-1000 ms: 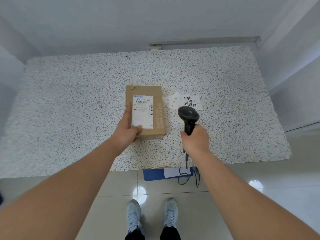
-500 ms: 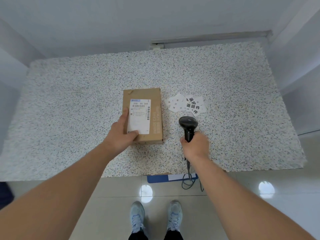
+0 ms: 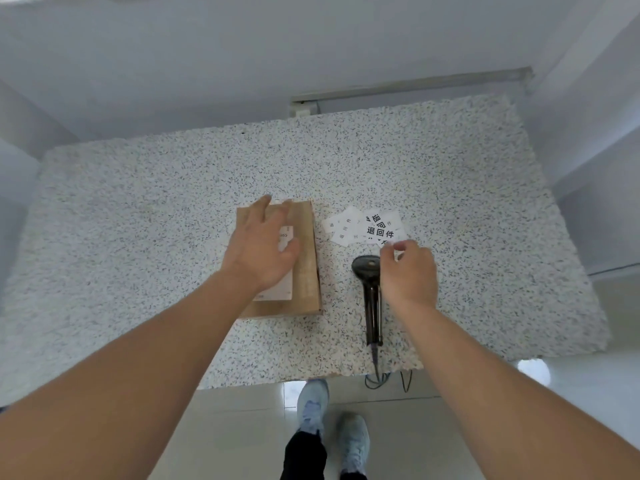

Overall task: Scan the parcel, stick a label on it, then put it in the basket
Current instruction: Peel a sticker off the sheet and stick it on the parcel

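Note:
The parcel (image 3: 306,271), a brown cardboard box with a white shipping label on top, lies on the speckled table (image 3: 138,237). My left hand (image 3: 263,247) rests flat on it with fingers spread, covering most of the shipping label. A loose pile of white return labels (image 3: 363,225) with black print lies to the right of the parcel. My right hand (image 3: 410,268) pinches one white label at the pile's near edge. The black scanner (image 3: 370,292) lies on the table under my right hand, head pointing away, its cable over the front edge. No basket is in view.
The table's front edge (image 3: 311,377) runs just ahead of my shoes on a tiled floor. Pale walls close in behind the table and on the right side. A metal rail (image 3: 408,86) runs along the back wall.
My right hand has laid the scanner down on the table and reached forward to the label pile. My left hand has slid from the parcel's near corner up onto its top.

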A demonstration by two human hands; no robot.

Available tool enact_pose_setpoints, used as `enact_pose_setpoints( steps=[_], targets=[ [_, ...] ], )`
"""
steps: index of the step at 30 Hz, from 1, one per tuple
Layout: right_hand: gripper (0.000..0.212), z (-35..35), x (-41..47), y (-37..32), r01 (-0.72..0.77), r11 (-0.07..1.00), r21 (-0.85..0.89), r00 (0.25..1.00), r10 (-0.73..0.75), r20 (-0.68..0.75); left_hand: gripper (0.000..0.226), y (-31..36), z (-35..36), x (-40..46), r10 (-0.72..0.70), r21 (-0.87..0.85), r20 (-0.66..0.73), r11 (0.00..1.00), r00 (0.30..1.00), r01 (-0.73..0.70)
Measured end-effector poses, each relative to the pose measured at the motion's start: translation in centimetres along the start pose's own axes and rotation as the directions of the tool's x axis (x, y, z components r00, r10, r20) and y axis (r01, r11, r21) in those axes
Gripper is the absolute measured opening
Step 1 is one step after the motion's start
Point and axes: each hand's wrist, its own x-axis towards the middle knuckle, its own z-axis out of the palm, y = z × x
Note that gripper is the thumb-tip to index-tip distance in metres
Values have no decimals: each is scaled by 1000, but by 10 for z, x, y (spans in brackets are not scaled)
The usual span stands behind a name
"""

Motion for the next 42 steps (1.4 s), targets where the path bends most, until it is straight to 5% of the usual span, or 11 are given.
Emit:
enact_pose_setpoints(
  steps=[5,10,15,19,24,28,42],
  targets=[
    [19,8,42,-10,49,998,-33,999,-49,-8,60,23,3,57,163,123,38,978,986,-166],
    [25,21,75,-17,87,987,-134,996,-83,33,52,51,15,106,353,175,117,913,928,-369],
    [28,31,93,-15,73,968,-241,996,-61,58,42,79,31,134,399,227,225,866,889,-446],
    [11,35,100,-11,110,958,-264,994,-109,20,38,87,48,145,377,225,303,864,875,-450],
    [38,36,103,-7,150,955,-257,988,-154,4,37,87,64,149,361,228,336,865,870,-447],
    [22,35,106,-8,126,959,-254,992,-122,30,35,84,72,153,340,213,344,880,875,-425],
    [33,33,111,3,200,949,-246,976,-215,-35,28,89,95,156,280,114,196,945,940,-306]
  ],
)
